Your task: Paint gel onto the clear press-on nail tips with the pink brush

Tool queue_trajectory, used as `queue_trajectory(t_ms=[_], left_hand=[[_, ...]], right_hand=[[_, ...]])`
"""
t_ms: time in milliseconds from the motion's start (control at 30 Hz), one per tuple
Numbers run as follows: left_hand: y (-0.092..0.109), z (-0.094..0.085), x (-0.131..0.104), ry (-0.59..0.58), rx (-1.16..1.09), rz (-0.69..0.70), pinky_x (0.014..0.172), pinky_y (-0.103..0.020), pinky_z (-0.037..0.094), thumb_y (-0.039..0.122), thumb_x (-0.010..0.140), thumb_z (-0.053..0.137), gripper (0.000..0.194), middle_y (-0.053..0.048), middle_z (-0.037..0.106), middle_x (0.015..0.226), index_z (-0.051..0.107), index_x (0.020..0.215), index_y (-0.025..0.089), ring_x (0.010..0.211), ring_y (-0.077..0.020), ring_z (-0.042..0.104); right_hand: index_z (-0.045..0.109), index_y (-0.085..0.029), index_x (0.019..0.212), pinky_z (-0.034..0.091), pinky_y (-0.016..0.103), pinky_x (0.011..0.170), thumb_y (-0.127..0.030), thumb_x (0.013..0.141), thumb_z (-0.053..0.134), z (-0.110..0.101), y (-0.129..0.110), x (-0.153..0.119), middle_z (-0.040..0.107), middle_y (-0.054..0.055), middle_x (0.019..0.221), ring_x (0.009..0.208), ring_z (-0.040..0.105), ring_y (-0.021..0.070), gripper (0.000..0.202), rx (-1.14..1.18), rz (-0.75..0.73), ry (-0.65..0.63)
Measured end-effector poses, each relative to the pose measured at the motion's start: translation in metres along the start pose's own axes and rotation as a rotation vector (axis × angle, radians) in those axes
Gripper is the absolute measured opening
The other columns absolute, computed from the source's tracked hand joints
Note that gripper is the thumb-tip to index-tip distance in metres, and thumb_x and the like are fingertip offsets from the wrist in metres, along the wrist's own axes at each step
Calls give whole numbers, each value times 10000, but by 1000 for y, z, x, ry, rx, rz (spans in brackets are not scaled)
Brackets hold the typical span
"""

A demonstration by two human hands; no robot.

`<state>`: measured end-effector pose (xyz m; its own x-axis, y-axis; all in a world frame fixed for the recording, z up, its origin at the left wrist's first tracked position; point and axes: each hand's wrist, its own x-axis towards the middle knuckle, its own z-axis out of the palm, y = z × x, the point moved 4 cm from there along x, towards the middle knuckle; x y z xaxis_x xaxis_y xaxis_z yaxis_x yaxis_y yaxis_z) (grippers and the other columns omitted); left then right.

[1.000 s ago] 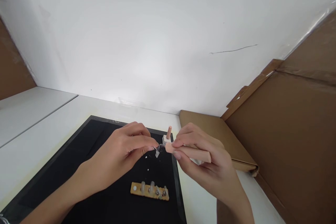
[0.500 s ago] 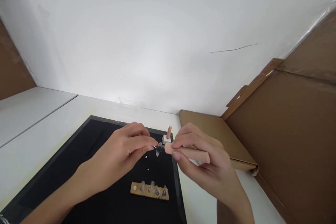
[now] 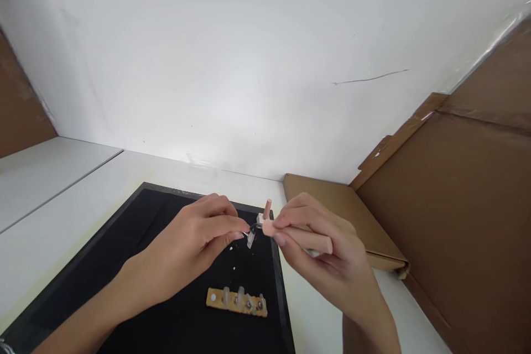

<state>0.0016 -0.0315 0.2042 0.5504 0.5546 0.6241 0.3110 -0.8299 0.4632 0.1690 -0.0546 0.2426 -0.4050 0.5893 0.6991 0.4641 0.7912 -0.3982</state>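
Observation:
My left hand (image 3: 207, 232) is pinched on the end of a small, thin, shiny piece with a dark part (image 3: 253, 227); its kind is too small to make out. A small clear, flat piece (image 3: 251, 239) shows just beside these fingertips. My right hand (image 3: 319, 243) is closed around a smooth peach-coloured cylinder (image 3: 309, 239), its rounded end (image 3: 268, 227) pointing toward my left fingertips. Just behind the hands stands a small white block (image 3: 260, 219) with a peach-coloured peg (image 3: 267, 208) rising from it. Both hands are above the black mat.
On the black mat (image 3: 166, 321) lies a yellowish strip (image 3: 213, 304) carrying several translucent upright pieces and small round metallic spots. White crumbs are scattered above it. A flat cardboard box (image 3: 332, 188) sits at the right, by a cardboard wall (image 3: 464, 193). A white wall rises behind.
The peach cylinder's rounded end has shifted slightly right and up with my right hand. The dark part and clear piece by my left fingertips have turned a little. My left hand is nearly still.

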Motion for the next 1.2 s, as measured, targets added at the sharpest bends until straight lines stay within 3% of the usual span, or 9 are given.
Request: queue_trajectory(t_ms=[133,300,467,567,733,1000,1200], left_hand=[[-1,0,0,3,0,-21,604,-200,415,47,905,482,225,-38,596,836,674,953,153,740,-116,558],[-2,-1,3,-3,-35,-37,600,-190,426,69,907,492,218,-36,610,852,686,948,160,706,-103,547],[-7,0,3,-5,-125,-117,591,-184,437,102,896,532,191,-24,641,841,706,918,178,682,-95,568],[-13,0,4,13,-197,-171,605,-202,453,108,882,553,178,-25,665,828,716,882,177,702,-112,603],[-15,2,5,6,-285,-227,621,-224,460,113,859,577,162,-24,684,798,723,826,173,732,-138,620],[-18,4,3,-15,-429,-353,633,-224,446,115,847,590,181,-2,683,756,741,791,195,699,-121,596],[-19,5,2,-31,-560,-406,600,-232,432,150,822,636,137,-16,685,742,763,818,200,678,-128,574]], right_hand=[[593,-217,873,444,265,528,-46,811,572,-4,0,-1,600,3,709,631,535,132,183,23,-14,56],[590,-227,902,470,278,550,-33,789,582,2,-4,0,619,-11,672,646,559,143,225,139,-80,-68],[602,-222,881,441,266,530,-47,810,578,-2,5,0,599,-1,717,641,546,134,191,15,22,68],[608,-230,879,437,284,540,-51,809,576,-4,5,-1,607,1,709,631,535,142,195,54,-5,142],[618,-227,854,429,280,511,-81,801,605,2,2,0,599,-3,652,608,541,148,156,174,-35,64],[620,-232,856,438,292,555,-67,817,578,0,10,-3,614,3,735,637,536,144,175,139,42,188],[629,-236,856,428,288,529,-102,817,598,3,8,-2,615,3,713,614,539,148,143,219,45,112]])
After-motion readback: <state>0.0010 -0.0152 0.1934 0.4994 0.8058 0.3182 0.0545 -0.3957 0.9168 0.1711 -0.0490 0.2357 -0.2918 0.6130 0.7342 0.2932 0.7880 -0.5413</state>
